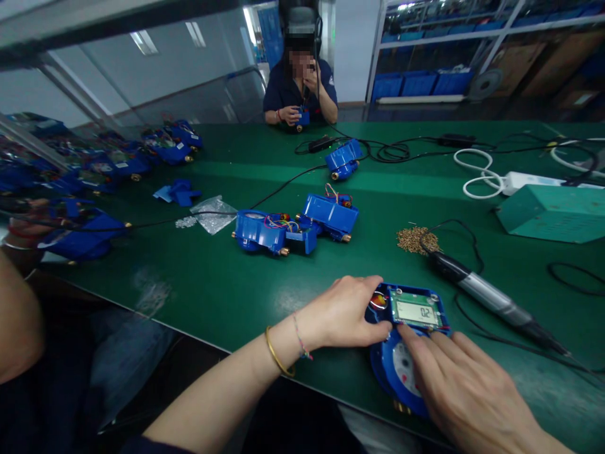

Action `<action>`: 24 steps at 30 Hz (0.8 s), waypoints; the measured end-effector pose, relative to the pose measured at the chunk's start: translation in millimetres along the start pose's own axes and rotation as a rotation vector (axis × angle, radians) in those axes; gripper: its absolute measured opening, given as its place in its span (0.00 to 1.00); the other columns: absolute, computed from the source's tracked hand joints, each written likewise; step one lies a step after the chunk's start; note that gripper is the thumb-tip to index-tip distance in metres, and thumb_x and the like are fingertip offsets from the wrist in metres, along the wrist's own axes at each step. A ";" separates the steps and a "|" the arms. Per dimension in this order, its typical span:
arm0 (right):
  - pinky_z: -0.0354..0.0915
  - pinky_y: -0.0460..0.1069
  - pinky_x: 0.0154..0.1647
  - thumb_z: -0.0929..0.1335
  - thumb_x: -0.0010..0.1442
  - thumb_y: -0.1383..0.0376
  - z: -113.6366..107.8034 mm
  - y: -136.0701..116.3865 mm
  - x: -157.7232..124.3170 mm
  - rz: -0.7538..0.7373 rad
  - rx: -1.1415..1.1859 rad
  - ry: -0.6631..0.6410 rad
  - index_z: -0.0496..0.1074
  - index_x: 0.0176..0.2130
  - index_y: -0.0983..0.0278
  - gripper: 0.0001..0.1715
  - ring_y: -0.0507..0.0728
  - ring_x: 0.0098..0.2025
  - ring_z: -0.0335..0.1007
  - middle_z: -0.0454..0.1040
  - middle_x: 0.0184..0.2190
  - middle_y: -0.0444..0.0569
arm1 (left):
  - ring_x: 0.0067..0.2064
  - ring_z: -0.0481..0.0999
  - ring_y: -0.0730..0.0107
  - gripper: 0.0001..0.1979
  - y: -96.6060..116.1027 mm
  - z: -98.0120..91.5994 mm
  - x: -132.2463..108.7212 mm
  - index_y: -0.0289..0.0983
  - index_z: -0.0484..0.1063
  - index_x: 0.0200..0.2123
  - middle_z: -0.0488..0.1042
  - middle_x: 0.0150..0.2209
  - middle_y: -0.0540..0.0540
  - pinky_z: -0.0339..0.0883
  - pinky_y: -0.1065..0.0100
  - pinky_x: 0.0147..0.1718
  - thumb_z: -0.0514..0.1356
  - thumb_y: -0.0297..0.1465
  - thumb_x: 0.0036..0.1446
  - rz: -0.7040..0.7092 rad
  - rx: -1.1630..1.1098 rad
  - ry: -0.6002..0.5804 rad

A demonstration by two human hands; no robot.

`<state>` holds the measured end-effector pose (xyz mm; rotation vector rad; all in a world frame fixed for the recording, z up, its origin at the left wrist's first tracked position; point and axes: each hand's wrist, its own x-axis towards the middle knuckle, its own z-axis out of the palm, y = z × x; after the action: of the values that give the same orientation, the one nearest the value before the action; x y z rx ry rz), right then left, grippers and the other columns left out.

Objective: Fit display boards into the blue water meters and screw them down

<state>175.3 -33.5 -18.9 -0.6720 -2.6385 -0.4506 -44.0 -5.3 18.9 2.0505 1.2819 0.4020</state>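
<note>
A blue water meter [382,366] lies near the front edge of the green table, its top housing uncovered. Inside that housing sits a green circuit board [414,299] with a lit display [416,312] reading about 0.2, and a battery-like part with wires [378,301] on its left. My left hand [352,312] is closed around the housing's left side, thumb at the lower edge and fingers at the upper. Across the round dial my right hand [466,378] is laid, index fingertip pressed at the board's lower edge; its thumb is hidden.
Right of the meter lie an electric screwdriver [496,302] and a pile of brass screws [416,240]. Other blue meters [331,214] stand mid-table, several more at far left [165,145]. Cables, a teal box [555,211] and a plastic bag [212,213] lie around. Co-workers sit opposite [300,88] and at left.
</note>
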 end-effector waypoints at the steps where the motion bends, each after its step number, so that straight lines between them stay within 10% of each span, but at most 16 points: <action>1: 0.61 0.55 0.41 0.57 0.64 0.76 1.1 1.0 -3.4 -0.010 0.027 0.000 0.69 0.49 0.76 0.19 0.58 0.33 0.72 0.76 0.32 0.55 | 0.35 0.78 0.60 0.14 -0.1 -0.4 -0.1 0.35 0.70 0.41 0.78 0.35 0.44 0.65 0.66 0.31 0.62 0.36 0.54 0.000 -0.006 -0.001; 24: 0.67 0.52 0.43 0.61 0.67 0.72 4.9 2.1 -15.9 0.109 0.225 0.075 0.70 0.53 0.74 0.18 0.57 0.39 0.71 0.75 0.38 0.54 | 0.43 0.80 0.51 0.25 -6.2 7.2 7.7 0.34 0.69 0.50 0.80 0.44 0.38 0.70 0.60 0.40 0.65 0.45 0.56 -0.044 0.060 0.003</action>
<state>188.0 -36.0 -29.6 -0.7064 -2.5169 -0.1414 -40.4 0.5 8.8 2.0681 1.3538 0.3509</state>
